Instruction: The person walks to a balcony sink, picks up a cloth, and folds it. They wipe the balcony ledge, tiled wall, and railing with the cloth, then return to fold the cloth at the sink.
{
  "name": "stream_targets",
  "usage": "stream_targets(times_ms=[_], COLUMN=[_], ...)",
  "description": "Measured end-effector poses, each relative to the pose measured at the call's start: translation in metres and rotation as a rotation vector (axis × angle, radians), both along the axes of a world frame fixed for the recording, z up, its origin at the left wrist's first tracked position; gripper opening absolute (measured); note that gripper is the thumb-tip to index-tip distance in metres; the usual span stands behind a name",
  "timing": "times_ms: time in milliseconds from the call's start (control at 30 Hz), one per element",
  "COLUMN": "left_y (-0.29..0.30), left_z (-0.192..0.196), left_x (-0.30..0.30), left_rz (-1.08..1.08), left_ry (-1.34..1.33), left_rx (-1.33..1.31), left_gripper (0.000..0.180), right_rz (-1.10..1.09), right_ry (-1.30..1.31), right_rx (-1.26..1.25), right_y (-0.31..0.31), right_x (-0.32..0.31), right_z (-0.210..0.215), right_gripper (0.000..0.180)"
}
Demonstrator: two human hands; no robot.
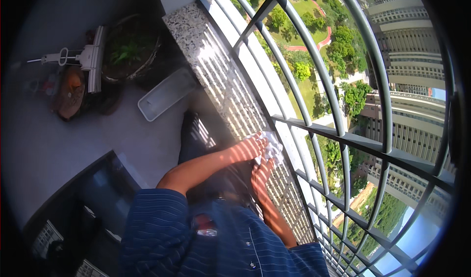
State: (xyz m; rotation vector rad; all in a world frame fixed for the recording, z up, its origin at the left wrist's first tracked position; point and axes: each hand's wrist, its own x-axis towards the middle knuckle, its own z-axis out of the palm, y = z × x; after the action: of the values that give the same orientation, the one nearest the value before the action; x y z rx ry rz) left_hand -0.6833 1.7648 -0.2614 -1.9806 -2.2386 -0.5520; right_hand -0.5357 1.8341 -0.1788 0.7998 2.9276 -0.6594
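Over the speckled granite ledge (pixel 230 97) is a crumpled white cloth (pixel 273 147), thin and bunched up, in striped sunlight. My left hand (pixel 250 148) reaches it from the left, fingers bent and closed on its near side. Just below, my right hand (pixel 262 173) has its fingertips closed on the lower edge of the same cloth. The two hands are close together. Part of the cloth lies hidden under the fingers, and bright glare blurs its folds.
Grey metal bars (pixel 343 138) run along the ledge's outer side, high above trees and buildings. On the floor at left are a long white trough (pixel 164 97), a potted plant (pixel 128 56) and a brown pot (pixel 71 93). A dark glass panel (pixel 105 179) stands behind me.
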Motion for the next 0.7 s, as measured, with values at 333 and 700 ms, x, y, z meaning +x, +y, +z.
stream_targets(times_ms=[333, 700], left_y=[-0.086, -0.238], left_z=[0.072, 0.09], left_x=[-0.285, -0.471], left_rz=[0.055, 0.404], left_ry=[0.061, 0.031], left_rx=[-0.151, -0.199], left_gripper=[0.038, 0.039], right_rz=[0.078, 0.304], right_ry=[-0.169, 0.138], right_rx=[1.039, 0.174], right_y=[-0.076, -0.184], right_x=[-0.322, -0.516], right_z=[-0.107, -0.009], right_gripper=[0.043, 0.056])
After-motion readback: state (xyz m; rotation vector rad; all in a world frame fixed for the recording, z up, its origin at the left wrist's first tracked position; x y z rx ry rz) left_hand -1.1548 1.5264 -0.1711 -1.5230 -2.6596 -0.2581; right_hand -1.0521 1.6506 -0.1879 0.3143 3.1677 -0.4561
